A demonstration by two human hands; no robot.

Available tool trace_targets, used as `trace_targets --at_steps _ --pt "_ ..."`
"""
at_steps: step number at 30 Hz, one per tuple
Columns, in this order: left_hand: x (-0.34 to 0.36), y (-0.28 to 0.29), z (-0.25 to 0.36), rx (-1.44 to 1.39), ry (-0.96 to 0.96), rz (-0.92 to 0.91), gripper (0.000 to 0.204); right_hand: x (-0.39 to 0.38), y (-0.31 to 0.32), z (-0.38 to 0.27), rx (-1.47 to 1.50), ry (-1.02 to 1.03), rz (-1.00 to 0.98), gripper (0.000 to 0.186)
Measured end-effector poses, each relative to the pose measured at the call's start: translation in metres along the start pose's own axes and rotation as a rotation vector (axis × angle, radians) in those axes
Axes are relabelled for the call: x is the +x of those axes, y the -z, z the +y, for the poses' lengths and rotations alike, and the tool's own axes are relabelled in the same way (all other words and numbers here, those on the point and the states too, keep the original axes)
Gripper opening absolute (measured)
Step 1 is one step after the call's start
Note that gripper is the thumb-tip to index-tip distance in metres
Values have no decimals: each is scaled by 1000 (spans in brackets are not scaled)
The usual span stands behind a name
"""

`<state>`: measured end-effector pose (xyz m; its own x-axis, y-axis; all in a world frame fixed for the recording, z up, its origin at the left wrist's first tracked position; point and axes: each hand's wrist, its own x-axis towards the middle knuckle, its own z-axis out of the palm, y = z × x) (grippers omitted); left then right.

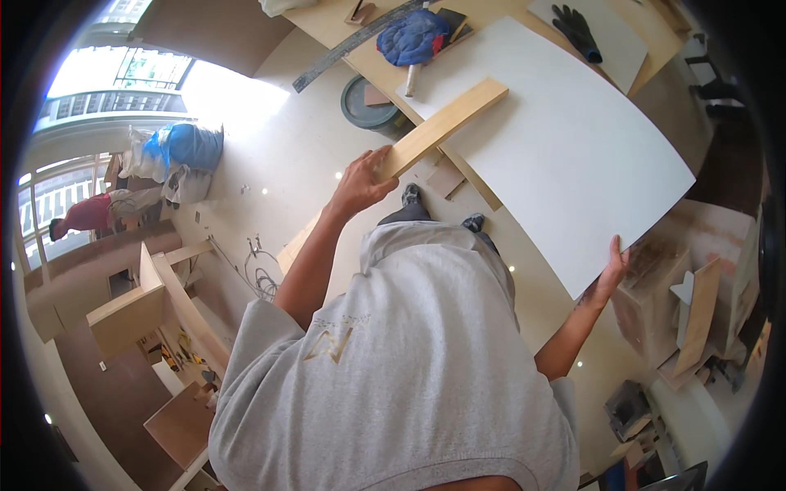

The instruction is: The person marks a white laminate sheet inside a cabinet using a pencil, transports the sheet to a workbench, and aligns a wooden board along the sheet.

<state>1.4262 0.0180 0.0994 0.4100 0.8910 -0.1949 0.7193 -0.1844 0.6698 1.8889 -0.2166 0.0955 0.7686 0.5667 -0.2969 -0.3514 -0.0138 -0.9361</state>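
Note:
My left hand (362,182) grips the near end of a pale wooden strip (449,121), whose far end lies over the upper left part of a large white panel (565,172). At the lower right corner of this panel, my right hand (610,270) holds the edge with its fingers wrapped round it. The panel's far part lies over a light plywood worktop (368,37), on which a blue cloth bundle (409,37), a metal straightedge (336,61) and a black glove (573,33) on a smaller white board (622,57) also rest.
A lidded bucket (368,110) stands beside the worktop. A dusty box (655,278) with offcuts is at right. Hoses (260,274) lie on the floor at left, near wooden carcasses (123,319). Another person in red (86,213) is by the windows, near large bags (184,151).

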Motion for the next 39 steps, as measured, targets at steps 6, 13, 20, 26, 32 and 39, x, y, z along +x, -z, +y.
trace_targets --at_steps 6,13,20,26,32,39 --pt "-1 -1 -4 -35 73 -17 74 32 14 30 -28 -36 -39 45" --pt "-10 7 -23 -32 86 100 72 58 -28 64 -26 1 -115 50" --pt "-5 -32 -60 -125 -19 105 81 93 58 124 -254 -40 -93 58" --pt "-32 -5 -40 -119 153 105 83 74 -8 119 -296 0 -181 63" --pt "-25 -12 -50 -89 136 120 86 84 -1 131 -262 20 -186 65" --pt "-21 -15 -43 -88 123 107 85 93 17 165 -148 75 -291 62"
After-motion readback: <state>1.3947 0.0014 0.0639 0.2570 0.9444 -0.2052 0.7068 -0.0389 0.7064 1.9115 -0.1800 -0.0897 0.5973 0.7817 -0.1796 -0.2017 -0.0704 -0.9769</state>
